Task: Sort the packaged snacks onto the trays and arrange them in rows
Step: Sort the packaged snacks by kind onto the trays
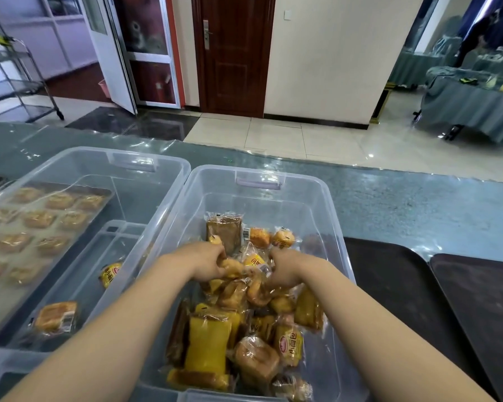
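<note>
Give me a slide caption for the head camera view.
Both hands, left and right, dig into a clear bin of packaged snacks.

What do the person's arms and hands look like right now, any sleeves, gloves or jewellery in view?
Both forearms are bare up to the lower frame edge: no sleeves show. The left hand and right hand wear no gloves. No watch, bracelet or ring is visible on either wrist or on the parts of the hands that show; the fingers are partly hidden among the wrappers.
</note>
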Tool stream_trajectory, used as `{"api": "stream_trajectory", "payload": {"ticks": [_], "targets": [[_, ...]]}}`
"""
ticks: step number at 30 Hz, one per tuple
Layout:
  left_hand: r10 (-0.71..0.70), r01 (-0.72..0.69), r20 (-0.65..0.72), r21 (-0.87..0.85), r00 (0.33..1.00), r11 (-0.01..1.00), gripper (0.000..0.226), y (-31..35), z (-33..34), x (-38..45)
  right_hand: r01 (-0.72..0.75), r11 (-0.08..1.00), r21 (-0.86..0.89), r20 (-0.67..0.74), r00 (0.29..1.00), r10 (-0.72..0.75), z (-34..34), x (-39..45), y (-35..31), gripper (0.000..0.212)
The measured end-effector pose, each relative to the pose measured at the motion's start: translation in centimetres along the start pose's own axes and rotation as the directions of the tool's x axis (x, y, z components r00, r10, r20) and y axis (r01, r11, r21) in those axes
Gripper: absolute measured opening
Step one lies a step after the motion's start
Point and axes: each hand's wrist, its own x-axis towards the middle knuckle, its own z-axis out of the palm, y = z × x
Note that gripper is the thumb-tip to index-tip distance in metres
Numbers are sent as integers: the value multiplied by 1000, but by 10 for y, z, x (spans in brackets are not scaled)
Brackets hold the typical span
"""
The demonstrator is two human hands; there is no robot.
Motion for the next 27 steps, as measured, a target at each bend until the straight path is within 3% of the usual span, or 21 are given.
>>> {"api": "stream_trajectory", "payload": {"ticks": [4,8,13,18,20,23,27], "targets": [[-20,39,-160,116,987,992,41,-1,-3,2,-14,988,156,-259,964,55,-5,6,5,64],[-45,60,-142,103,989,993,44,-2,1,3,8,967,256,-390,916,96,-13,8,6,64],[-82,94,-111,104,990,990,42,1,0,4,-72,994,80,-191,978,86,-18,18,2,75],[-108,115,-86,77,990,990,39,0,1,6,-18,988,150,-132,990,39,-28,34,-12,78],[-101,105,-59,68,993,992,38,-1,2,8,-23,984,178,-4,1000,25,-22,38,-11,74],[-125,127,-40,76,991,989,38,-3,2,10,-97,992,80,233,969,76,-13,42,-6,63],[-189,189,-14,25,982,982,43,1,8,20,-73,997,10,227,971,69,-9,47,-8,60]]}}
